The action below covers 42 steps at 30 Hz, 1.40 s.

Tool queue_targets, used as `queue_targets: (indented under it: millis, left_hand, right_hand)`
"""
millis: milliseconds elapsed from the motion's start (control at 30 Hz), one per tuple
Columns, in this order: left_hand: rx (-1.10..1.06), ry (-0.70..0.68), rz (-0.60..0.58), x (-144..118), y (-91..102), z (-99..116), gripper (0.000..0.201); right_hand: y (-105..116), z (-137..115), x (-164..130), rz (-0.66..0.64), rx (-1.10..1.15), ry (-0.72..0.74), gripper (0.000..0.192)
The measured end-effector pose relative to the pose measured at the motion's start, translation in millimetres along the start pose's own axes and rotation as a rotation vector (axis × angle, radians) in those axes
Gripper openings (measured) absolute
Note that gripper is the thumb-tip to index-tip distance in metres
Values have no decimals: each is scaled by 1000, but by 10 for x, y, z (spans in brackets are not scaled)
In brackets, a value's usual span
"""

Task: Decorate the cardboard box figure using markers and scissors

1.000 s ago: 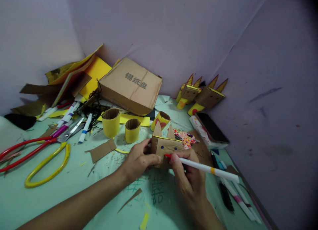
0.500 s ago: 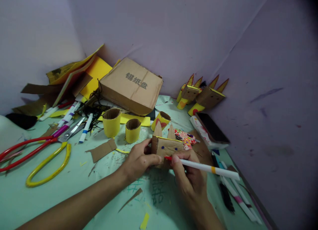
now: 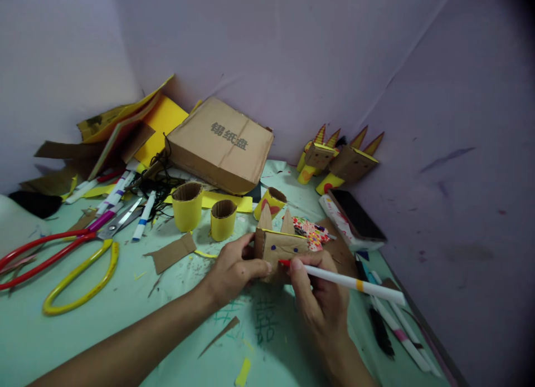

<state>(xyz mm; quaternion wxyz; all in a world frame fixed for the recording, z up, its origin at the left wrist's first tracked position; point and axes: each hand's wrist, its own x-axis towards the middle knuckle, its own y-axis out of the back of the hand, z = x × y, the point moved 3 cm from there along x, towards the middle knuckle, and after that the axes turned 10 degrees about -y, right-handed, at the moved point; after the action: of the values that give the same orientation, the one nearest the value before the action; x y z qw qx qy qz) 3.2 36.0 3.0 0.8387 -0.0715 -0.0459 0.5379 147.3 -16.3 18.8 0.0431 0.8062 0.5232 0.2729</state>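
My left hand [image 3: 234, 270] grips the left side of a small cardboard animal head [image 3: 281, 245] with two pointed ears and blue dot eyes, resting on the green table [image 3: 104, 314]. My right hand [image 3: 320, 295] holds a white marker [image 3: 355, 284] with an orange band. Its red tip touches the lower front of the cardboard head.
Two yellow-wrapped cardboard rolls [image 3: 187, 206] stand behind the hands. A brown box [image 3: 221, 143] lies at the back, finished horned cardboard figures [image 3: 338, 158] against the wall. Large scissors [image 3: 62, 253] and markers [image 3: 121, 200] lie at the left, a phone [image 3: 355, 214] and more pens [image 3: 401, 331] at the right.
The marker tip has shifted slightly on the face of the cardboard head; both hands stay almost where they were.
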Motion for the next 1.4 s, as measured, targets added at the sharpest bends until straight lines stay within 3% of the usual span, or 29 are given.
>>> queue_targets:
  millis: [167, 400, 567, 733, 867, 1100, 1400]
  left_hand:
    - [7, -5, -3, -4, 4, -5, 48]
    - [-17, 0, -3, 0, -14, 24, 53]
    - [-12, 2, 0, 9, -13, 24, 52]
    - [-14, -5, 4, 1, -4, 30, 51]
    - [-14, -17, 0, -12, -3, 33, 48]
    - [-4, -23, 11, 3, -6, 28, 45]
    - [20, -12, 17, -16, 5, 19, 48]
  right_hand:
    - [3, -11, 37, -63, -13, 133, 15]
    - [-14, 18, -35, 30, 61, -64, 20]
    - [11, 11, -50, 124, 121, -98, 15]
    - [34, -28, -69, 151, 118, -24, 13]
    - [35, 18, -63, 102, 73, 6, 14]
    - [38, 38, -19, 19, -18, 189, 14]
    - [30, 15, -9, 41, -23, 205, 14]
